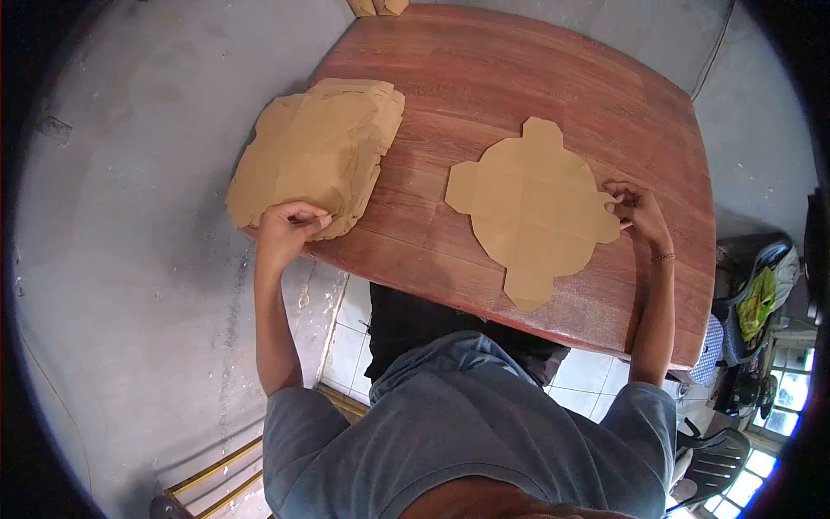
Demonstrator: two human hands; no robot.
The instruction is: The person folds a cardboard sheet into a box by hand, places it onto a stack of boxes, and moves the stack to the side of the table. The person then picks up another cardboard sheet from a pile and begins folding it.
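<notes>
A flat brown cardboard cutout lies on the wooden table, a round piece with a tab on each of its sides and faint crease lines. My right hand pinches the tab on its right side between thumb and fingers. To the left rests an uneven stack of similar cardboard cutouts, their tabs sticking out at the edges. At the near edge of that stack, my left hand has its fingers closed on the rim of a cutout; how many layers it grips is hidden.
The reddish wooden table stands against a grey wall on the left. More folded cardboard shows at the far left corner. A chair with bags and cloth is at the right, with a black plastic chair nearer.
</notes>
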